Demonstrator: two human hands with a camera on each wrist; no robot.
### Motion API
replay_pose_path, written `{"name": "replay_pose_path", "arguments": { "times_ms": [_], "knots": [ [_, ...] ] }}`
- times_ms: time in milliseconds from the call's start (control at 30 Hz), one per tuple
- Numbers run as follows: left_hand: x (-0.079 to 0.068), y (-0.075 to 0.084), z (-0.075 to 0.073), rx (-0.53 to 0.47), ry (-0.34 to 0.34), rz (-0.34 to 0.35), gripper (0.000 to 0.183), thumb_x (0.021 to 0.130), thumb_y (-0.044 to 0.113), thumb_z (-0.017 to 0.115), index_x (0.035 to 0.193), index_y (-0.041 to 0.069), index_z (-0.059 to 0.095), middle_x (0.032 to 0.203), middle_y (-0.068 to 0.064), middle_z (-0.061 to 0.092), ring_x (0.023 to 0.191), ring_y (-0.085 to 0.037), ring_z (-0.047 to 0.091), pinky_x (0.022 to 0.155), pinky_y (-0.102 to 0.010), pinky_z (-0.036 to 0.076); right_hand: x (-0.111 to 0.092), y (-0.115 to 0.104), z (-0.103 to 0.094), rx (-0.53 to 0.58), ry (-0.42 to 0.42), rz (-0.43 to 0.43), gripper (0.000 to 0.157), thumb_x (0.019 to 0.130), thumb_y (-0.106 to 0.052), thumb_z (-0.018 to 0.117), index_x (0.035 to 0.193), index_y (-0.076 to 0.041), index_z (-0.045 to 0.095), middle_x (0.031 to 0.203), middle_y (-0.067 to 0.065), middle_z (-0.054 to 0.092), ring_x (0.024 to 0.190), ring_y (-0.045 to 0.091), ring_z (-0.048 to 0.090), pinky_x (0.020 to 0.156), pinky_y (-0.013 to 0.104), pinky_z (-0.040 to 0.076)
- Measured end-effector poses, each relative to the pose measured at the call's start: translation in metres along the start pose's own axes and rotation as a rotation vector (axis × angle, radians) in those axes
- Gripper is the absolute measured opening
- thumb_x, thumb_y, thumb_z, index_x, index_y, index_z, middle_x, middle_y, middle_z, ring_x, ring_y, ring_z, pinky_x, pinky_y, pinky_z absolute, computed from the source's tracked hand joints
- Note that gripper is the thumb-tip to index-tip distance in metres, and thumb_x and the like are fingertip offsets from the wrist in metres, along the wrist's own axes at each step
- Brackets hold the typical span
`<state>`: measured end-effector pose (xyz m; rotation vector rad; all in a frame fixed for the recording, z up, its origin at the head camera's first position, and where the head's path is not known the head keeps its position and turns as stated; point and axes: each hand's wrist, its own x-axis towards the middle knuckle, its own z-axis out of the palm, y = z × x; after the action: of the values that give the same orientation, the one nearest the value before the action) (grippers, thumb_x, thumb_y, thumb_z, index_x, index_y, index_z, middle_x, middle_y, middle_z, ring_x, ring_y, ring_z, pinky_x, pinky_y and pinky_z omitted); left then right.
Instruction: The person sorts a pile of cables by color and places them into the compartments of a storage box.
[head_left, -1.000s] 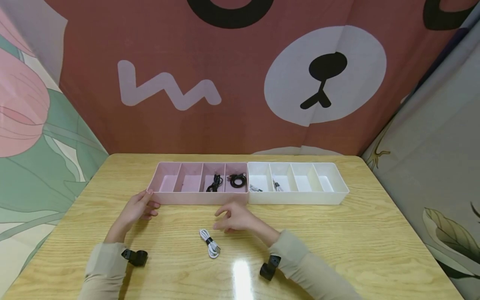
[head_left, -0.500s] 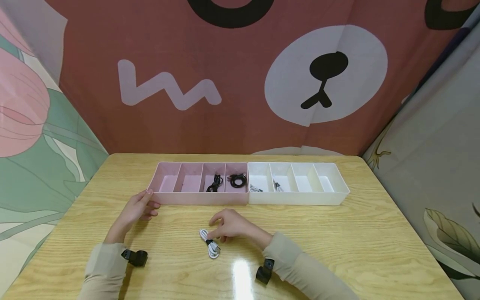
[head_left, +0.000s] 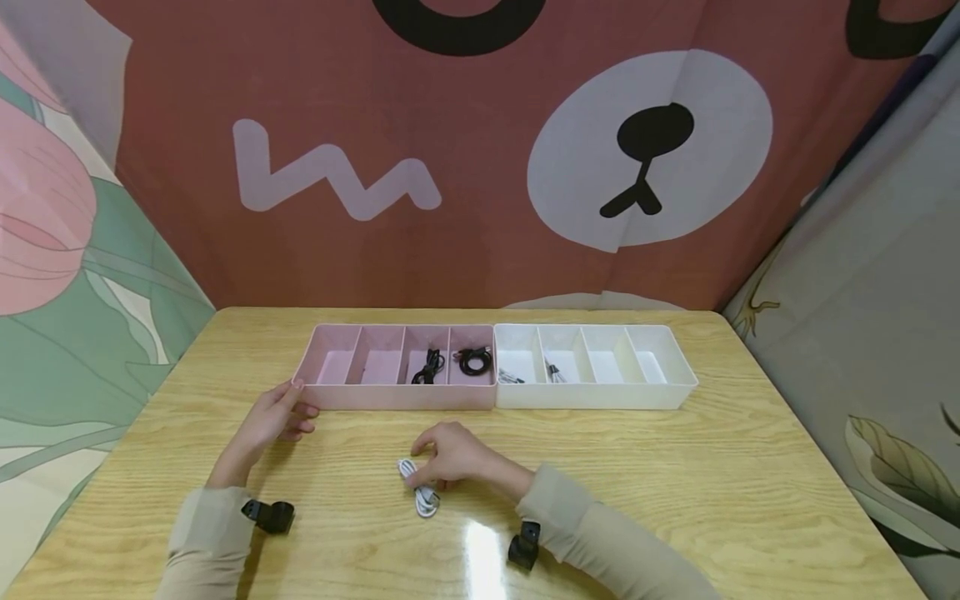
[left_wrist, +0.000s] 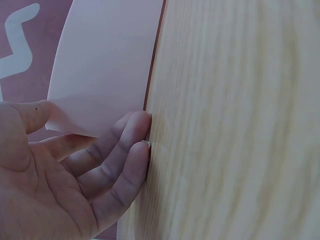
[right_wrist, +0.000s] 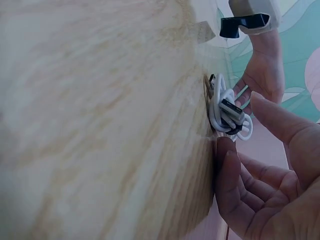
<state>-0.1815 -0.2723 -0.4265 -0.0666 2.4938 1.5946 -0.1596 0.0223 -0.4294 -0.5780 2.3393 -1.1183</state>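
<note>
A white USB cable (head_left: 426, 502), coiled and bound with a black tie, lies on the table in front of the boxes. Over it is my right hand (head_left: 457, 454), thumb and fingers spread on either side; the right wrist view shows the coiled cable (right_wrist: 231, 112) at the gap between the thumb and fingertips, not clearly pinched. My left hand (head_left: 272, 417) holds the front left corner of the pink divided box (head_left: 397, 397). In the left wrist view its thumb touches the pink wall (left_wrist: 107, 65) and bent fingers rest by the bottom edge.
A white divided box (head_left: 596, 397) stands flush against the pink one's right end. Black coiled cables (head_left: 475, 362) sit in two pink compartments, and pale cables (head_left: 555, 373) in two white ones. A patterned cloth (head_left: 480, 250) hangs behind the wooden table (head_left: 675, 492).
My right hand has moved left and toward the front, from beside the pink box to over the white USB cable. The left hand stays at the pink box's corner.
</note>
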Motion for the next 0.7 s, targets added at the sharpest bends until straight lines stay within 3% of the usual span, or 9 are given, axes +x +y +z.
{"name": "replay_pose_path", "arguments": {
  "times_ms": [567, 700],
  "knots": [
    [-0.0008, -0.0002, 0.0000, 0.015, -0.001, 0.013, 0.065, 0.098, 0.046, 0.023, 0.130, -0.010, 0.032, 0.094, -0.020, 0.060, 0.071, -0.019, 0.061, 0.060, -0.033, 0.050, 0.0000, -0.0050, 0.0054, -0.122, 0.044, -0.042, 0.026, 0.064, -0.012, 0.081, 0.086, -0.007, 0.069, 0.045, -0.008, 0.052, 0.035, 0.002, 0.044, 0.038, 0.018, 0.040],
    [-0.0009, -0.0002, -0.0002, 0.016, 0.001, 0.015, 0.064, 0.098, 0.046, 0.023, 0.129, -0.010, 0.033, 0.094, -0.020, 0.060, 0.071, -0.019, 0.061, 0.060, -0.034, 0.051, -0.0003, -0.0041, 0.0054, -0.181, 0.053, -0.121, 0.022, 0.065, -0.013, 0.078, 0.084, -0.008, 0.069, 0.046, -0.011, 0.051, 0.038, 0.001, 0.045, 0.042, 0.017, 0.040]
  ]
}}
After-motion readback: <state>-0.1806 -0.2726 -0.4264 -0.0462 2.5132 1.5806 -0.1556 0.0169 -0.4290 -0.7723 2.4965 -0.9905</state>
